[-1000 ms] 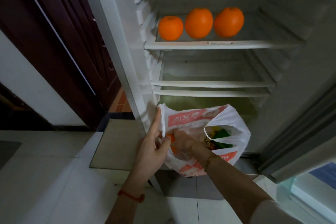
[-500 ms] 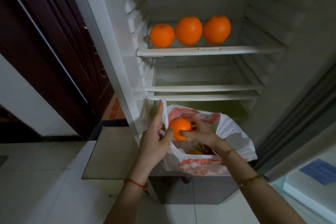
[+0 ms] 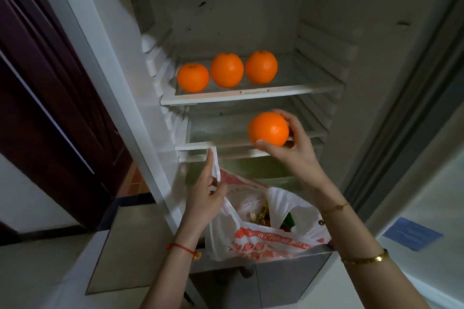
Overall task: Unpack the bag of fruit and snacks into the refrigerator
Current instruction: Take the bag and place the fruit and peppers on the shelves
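Observation:
My right hand [image 3: 292,148] grips an orange [image 3: 268,128], held up in front of the refrigerator's middle shelf [image 3: 226,144]. My left hand [image 3: 206,193] pinches the handle of a white plastic bag with red print [image 3: 263,243], holding its mouth open below the shelves. Gold-wrapped snacks [image 3: 259,216] and a green packet [image 3: 290,221] show inside the bag. Three oranges [image 3: 227,70] sit in a row on the upper shelf [image 3: 251,94].
The refrigerator's white left wall [image 3: 105,63] stands beside a dark wooden door [image 3: 37,88]. The open refrigerator door [image 3: 426,158] is at the right. A grey lower compartment [image 3: 288,281] sits under the bag. Pale floor tiles [image 3: 37,271] lie at the lower left.
My right hand has lifted the orange out of the bag and up to the middle shelf's height. My left hand keeps hold of the bag's handle.

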The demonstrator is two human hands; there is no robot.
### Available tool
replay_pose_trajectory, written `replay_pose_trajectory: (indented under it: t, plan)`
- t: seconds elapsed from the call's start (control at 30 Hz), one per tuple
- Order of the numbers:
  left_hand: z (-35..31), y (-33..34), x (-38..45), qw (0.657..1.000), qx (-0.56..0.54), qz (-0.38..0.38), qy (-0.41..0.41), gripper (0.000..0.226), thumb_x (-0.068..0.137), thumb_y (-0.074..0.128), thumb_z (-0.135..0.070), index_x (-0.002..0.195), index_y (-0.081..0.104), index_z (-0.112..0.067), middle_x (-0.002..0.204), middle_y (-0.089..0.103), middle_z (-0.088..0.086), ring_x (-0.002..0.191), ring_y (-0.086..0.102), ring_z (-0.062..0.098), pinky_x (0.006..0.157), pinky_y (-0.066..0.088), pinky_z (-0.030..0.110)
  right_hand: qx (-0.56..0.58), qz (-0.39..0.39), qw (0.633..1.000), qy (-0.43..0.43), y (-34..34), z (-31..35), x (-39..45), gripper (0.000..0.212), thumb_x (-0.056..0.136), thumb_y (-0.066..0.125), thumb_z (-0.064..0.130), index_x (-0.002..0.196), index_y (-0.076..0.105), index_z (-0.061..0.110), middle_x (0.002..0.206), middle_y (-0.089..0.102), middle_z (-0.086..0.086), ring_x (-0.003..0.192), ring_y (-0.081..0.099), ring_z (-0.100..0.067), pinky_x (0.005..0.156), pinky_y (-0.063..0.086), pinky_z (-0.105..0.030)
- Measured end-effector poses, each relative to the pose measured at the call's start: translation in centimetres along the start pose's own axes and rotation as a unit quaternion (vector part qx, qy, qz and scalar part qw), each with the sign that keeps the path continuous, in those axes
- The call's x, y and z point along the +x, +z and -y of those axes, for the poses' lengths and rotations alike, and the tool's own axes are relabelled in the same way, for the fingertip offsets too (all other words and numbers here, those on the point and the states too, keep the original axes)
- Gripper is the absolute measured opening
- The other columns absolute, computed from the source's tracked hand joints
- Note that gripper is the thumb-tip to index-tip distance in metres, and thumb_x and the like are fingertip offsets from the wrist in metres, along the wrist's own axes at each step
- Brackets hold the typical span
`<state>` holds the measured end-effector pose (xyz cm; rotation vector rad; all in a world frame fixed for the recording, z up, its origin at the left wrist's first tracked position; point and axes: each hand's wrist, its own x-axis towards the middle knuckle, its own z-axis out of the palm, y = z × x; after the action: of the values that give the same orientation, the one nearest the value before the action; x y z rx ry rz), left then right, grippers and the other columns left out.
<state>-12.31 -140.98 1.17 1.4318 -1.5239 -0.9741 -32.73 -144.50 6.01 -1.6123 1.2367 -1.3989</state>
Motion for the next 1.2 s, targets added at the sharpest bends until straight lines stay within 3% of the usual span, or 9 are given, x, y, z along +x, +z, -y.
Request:
replay_pose_trajectory:
  t: [0.2, 0.37, 0.53, 0.9, 1.03, 1.07, 1.1, 1.13, 1.2]
  plan:
    - [0.8, 0.2, 1.0, 1.000, -0.010, 0.006, 0.012, 0.074, 0.099, 0.053, -0.018, 0.154, 0.011, -0.045, 0.057, 0.049, -0.005, 0.049, 0.044, 0.010, 0.046, 0.034, 0.017, -0.135, -0.130, 0.975, -0.122, -3.0, 2.7, 5.0, 0.081, 0.067, 0.082, 0.041, 0.133, 0.039, 0.021, 0.134, 0.042, -0.003, 0.121, 0.046, -0.023, 0.097, 0.048, -0.045]
    - [0.8, 0.5, 1.5, 1.000, -0.008, 0.006, 0.010, 0.074, 0.099, 0.053, -0.018, 0.156, 0.010, -0.040, 0.095, 0.068, 0.020, 0.043, 0.036, 0.002, 0.046, 0.033, 0.017, -0.179, -0.132, 0.965, -0.139, -4.7, 4.3, 9.0, 0.083, 0.072, 0.083, 0.031, 0.141, 0.039, 0.021, 0.139, 0.033, -0.007, 0.124, 0.043, -0.020, 0.101, 0.044, -0.034]
    - [1.4, 0.8, 2.1, 1.000, -0.010, 0.008, 0.016, 0.074, 0.100, 0.052, -0.019, 0.152, 0.009, -0.050, 0.058, 0.027, -0.004, 0.045, 0.029, 0.004, 0.050, 0.031, 0.026, -0.175, -0.147, 0.967, -0.109, -5.0, 3.8, 12.7, 0.103, 0.070, 0.085, 0.024, 0.149, 0.020, 0.011, 0.147, 0.034, -0.012, 0.133, 0.038, -0.023, 0.106, 0.034, -0.032]
    - [1.3, 0.6, 2.2, 1.000, -0.022, 0.000, 0.020, 0.074, 0.100, 0.053, -0.020, 0.152, 0.009, -0.048, 0.060, 0.040, -0.004, 0.050, 0.034, 0.007, 0.047, 0.035, 0.017, -0.219, -0.138, 0.964, -0.062, -5.5, 0.7, 16.2, 0.084, 0.068, 0.082, 0.018, 0.137, 0.036, 0.008, 0.139, 0.043, -0.016, 0.127, 0.047, -0.029, 0.092, 0.036, -0.024]
    - [0.8, 0.8, 1.8, 1.000, -0.009, 0.004, 0.017, 0.073, 0.100, 0.051, -0.018, 0.155, 0.010, -0.043, 0.122, 0.058, 0.033, 0.056, 0.054, 0.006, 0.047, 0.035, 0.010, -0.224, -0.142, 0.962, -0.062, -5.4, 0.7, 15.7, 0.088, 0.070, 0.083, 0.011, 0.142, 0.032, 0.007, 0.143, 0.038, -0.015, 0.132, 0.042, -0.027, 0.092, 0.030, -0.016]
    - [0.6, 0.8, 1.6, 1.000, -0.014, 0.006, 0.009, 0.073, 0.100, 0.052, -0.018, 0.154, 0.010, -0.044, 0.126, 0.056, 0.033, 0.096, 0.061, 0.024, 0.047, 0.038, 0.011, -0.222, -0.141, 0.963, -0.060, -5.3, 0.8, 15.5, 0.091, 0.070, 0.083, 0.011, 0.143, 0.030, 0.006, 0.144, 0.036, -0.015, 0.133, 0.040, -0.026, 0.093, 0.028, -0.014]
    - [0.5, 0.8, 1.6, 1.000, -0.016, 0.007, 0.008, 0.074, 0.100, 0.052, -0.018, 0.154, 0.010, -0.044, 0.127, 0.055, 0.032, 0.067, 0.045, 0.012, 0.048, 0.041, 0.013, -0.216, -0.139, 0.965, -0.058, -5.4, 1.0, 15.3, 0.094, 0.070, 0.084, 0.011, 0.145, 0.028, 0.006, 0.145, 0.035, -0.014, 0.134, 0.039, -0.025, 0.095, 0.028, -0.015]
    - [0.5, 0.8, 1.5, 1.000, -0.019, 0.006, 0.009, 0.074, 0.100, 0.052, -0.018, 0.154, 0.009, -0.044, 0.135, 0.049, 0.034, 0.091, 0.066, 0.031, 0.051, 0.046, 0.016, -0.205, -0.137, 0.968, -0.055, -5.5, 1.2, 15.1, 0.097, 0.070, 0.085, 0.013, 0.146, 0.025, 0.007, 0.147, 0.034, -0.013, 0.135, 0.039, -0.025, 0.097, 0.029, -0.016]
    - [0.8, 0.7, 1.4, 1.000, -0.014, 0.000, 0.019, 0.075, 0.100, 0.052, -0.016, 0.154, 0.009, -0.044, 0.136, 0.047, 0.034, 0.070, 0.065, 0.004, 0.047, 0.044, 0.017, -0.182, -0.140, 0.972, -0.046, -5.6, 1.5, 14.1, 0.103, 0.070, 0.086, 0.016, 0.149, 0.020, 0.008, 0.152, 0.031, -0.011, 0.138, 0.036, -0.023, 0.101, 0.030, -0.020]
